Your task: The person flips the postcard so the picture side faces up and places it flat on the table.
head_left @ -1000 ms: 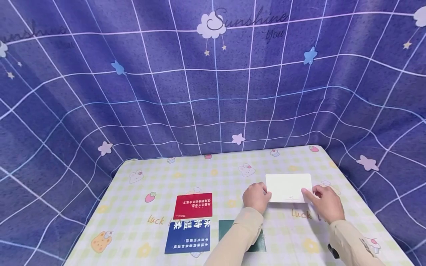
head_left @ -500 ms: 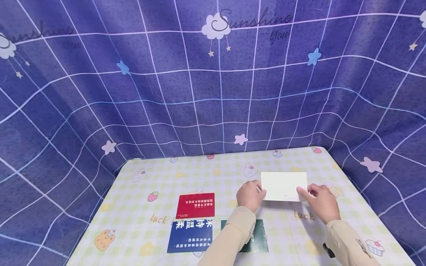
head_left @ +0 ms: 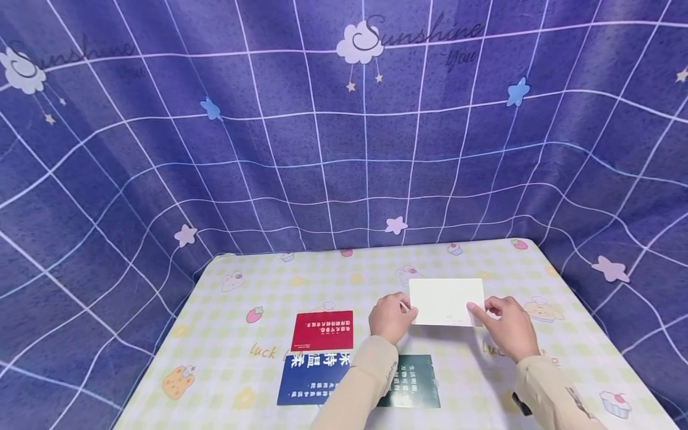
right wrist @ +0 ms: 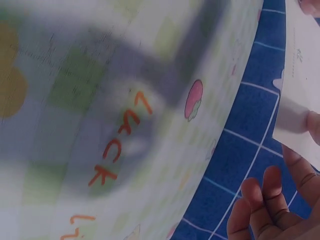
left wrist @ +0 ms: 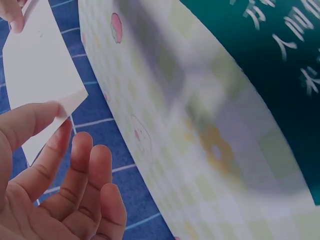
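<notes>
A white card (head_left: 445,300) with tiny print near its lower edge is held up off the table between both hands. My left hand (head_left: 391,318) pinches its left corner between thumb and forefinger; in the left wrist view the other fingers (left wrist: 102,167) of that hand curl loosely beside it. On the right, my right hand (head_left: 506,325) pinches the opposite corner, thumb on the face toward me. Below the left forearm lies a dark green card (head_left: 415,385) with white characters, partly covered by the sleeve.
To the left a red card (head_left: 324,330) lies flat, just beyond a blue card (head_left: 309,385) with white lettering. A checkered tablecloth (head_left: 215,334) covers the table. Behind it hangs a blue grid-patterned curtain (head_left: 322,137).
Both hands have shifted left together with the white card, and more of the green card shows. The view has turned slightly to the left.
</notes>
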Demonstrator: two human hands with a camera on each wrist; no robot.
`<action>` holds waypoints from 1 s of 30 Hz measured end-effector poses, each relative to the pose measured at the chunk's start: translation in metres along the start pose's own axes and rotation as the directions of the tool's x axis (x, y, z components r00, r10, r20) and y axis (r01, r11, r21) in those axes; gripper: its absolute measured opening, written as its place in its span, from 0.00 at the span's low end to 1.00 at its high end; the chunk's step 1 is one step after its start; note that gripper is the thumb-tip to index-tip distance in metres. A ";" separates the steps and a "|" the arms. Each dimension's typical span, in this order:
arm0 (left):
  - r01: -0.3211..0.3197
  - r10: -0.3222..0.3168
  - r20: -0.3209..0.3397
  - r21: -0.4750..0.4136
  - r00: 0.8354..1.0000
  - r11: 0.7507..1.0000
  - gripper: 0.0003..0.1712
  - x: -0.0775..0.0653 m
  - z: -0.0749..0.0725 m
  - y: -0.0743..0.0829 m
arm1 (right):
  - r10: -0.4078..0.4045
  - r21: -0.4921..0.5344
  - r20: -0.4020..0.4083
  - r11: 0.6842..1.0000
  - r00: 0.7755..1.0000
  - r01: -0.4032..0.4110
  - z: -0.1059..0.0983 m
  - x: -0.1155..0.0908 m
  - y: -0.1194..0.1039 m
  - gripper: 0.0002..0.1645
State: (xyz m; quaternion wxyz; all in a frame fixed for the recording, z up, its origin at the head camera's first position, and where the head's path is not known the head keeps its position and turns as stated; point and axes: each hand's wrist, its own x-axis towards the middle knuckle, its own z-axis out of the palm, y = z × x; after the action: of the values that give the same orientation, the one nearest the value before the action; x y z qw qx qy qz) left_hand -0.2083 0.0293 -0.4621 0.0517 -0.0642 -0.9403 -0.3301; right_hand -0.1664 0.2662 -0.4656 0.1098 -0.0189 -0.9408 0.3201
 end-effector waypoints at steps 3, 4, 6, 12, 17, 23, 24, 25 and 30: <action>-0.002 0.002 0.005 -0.013 1.000 1.000 0.06 -0.001 -0.003 -0.004 | 0.000 0.000 0.002 1.000 1.000 0.000 0.002 0.000 -0.003 0.24; -0.006 0.006 0.002 -0.012 1.000 1.000 0.06 -0.001 -0.003 -0.006 | 0.002 0.001 0.005 1.000 1.000 -0.002 0.003 0.000 -0.004 0.24; -0.005 0.005 -0.002 -0.013 1.000 1.000 0.06 -0.001 -0.005 -0.008 | 0.005 0.005 0.010 1.000 1.000 -0.005 0.004 0.000 -0.007 0.24; 0.004 -0.004 -0.012 -0.015 1.000 1.000 0.06 -0.005 -0.013 -0.015 | 0.015 0.023 0.015 1.000 1.000 -0.015 0.010 -0.001 -0.016 0.25; 0.012 -0.012 -0.023 -0.010 1.000 1.000 0.06 -0.010 -0.022 -0.020 | 0.010 0.031 0.009 0.999 1.000 -0.010 0.017 -0.003 -0.023 0.25; 0.004 -0.004 -0.024 -0.018 1.000 1.000 0.06 -0.016 -0.029 -0.031 | 0.000 0.043 0.001 0.999 1.000 0.000 0.025 -0.004 -0.031 0.25; -0.001 0.001 -0.020 -0.028 1.000 1.000 0.06 -0.018 -0.030 -0.033 | 0.000 0.043 0.003 0.999 1.000 0.000 0.026 -0.005 -0.032 0.25; -0.005 0.004 -0.015 -0.039 1.000 0.999 0.06 -0.019 -0.032 -0.035 | 0.000 0.046 0.005 0.999 1.000 0.000 0.027 -0.005 -0.033 0.25; 0.002 -0.001 0.017 -0.097 1.000 0.995 0.05 -0.024 -0.040 -0.044 | 0.005 0.059 0.021 0.998 1.000 -0.006 0.032 -0.009 -0.038 0.25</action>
State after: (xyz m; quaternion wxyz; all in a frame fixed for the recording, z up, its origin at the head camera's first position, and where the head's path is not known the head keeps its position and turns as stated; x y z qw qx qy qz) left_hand -0.1888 -0.0320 -0.4617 0.0404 -0.0687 -0.9236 -0.3749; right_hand -0.1636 0.2158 -0.4691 0.0996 -0.0149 -0.9320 0.3481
